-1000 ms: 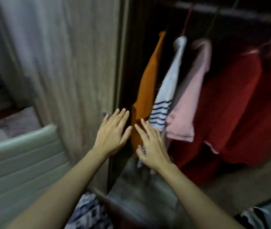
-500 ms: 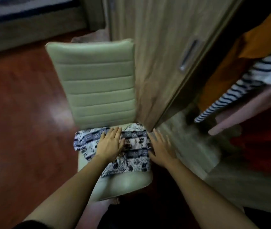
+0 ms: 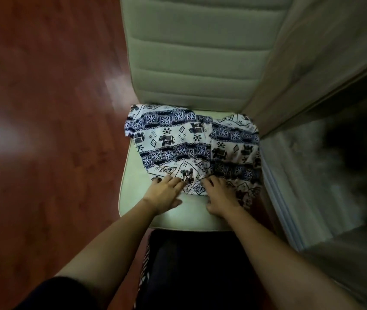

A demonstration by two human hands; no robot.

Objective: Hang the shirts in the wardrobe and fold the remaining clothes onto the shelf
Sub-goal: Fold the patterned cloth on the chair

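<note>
Since half a second ago both hands have slid back from the middle of the cloth to its near hem, and the view has tipped down over the chair. The left hand (image 3: 164,194) lies with its fingers together and fairly straight, tips on the hem, thumb on the chair seat (image 3: 136,186). The right hand (image 3: 221,198) has its fingers bent into the cloth, apparently gathering a fold. The patterned garment (image 3: 189,142) lies crumpled and unfolded across the seat, its right side spilling over the seat edge. By my judgement the folding part is only beginning: this piece is yet to be lifted, folded and shelved, and the hanging rail is out of view. Bare seat shows at the front and left for spreading; the backrest (image 3: 200,52) closes off the far side. The wardrobe door (image 3: 312,52) stands close on the right, while the wooden floor (image 3: 43,130) lies open to the left
</note>
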